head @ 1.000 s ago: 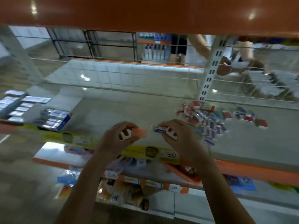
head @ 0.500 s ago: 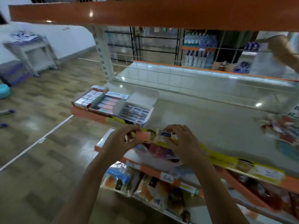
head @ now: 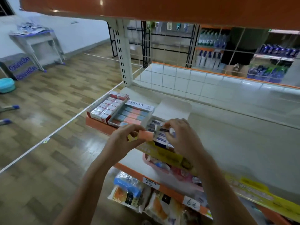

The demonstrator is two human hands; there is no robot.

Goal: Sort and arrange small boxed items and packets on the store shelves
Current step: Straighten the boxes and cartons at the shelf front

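My left hand [head: 124, 140] pinches a small orange eraser block [head: 145, 135] above the shelf's front edge. My right hand [head: 183, 138] holds a few small white and blue boxed items [head: 162, 129] right beside it. Just behind my hands stands an open display box of blue-labelled items [head: 154, 123] with its white lid [head: 172, 108] folded up. To its left sit a display box of pink and blue erasers [head: 131, 115] and a red box of white packets [head: 107, 108], all at the left end of the grey shelf [head: 235, 143].
An orange shelf [head: 162, 7] overhangs at the top. A wire grid back [head: 194, 82] closes the shelf's rear, and a person stands behind it. Lower shelves hold bagged goods [head: 129, 190] and price tags. Wooden floor lies to the left, with a step stool [head: 37, 41].
My view has swung left from the loose pile of small boxes to the display boxes at the shelf's left end. Both hands carried their items along and now hover by the open box.
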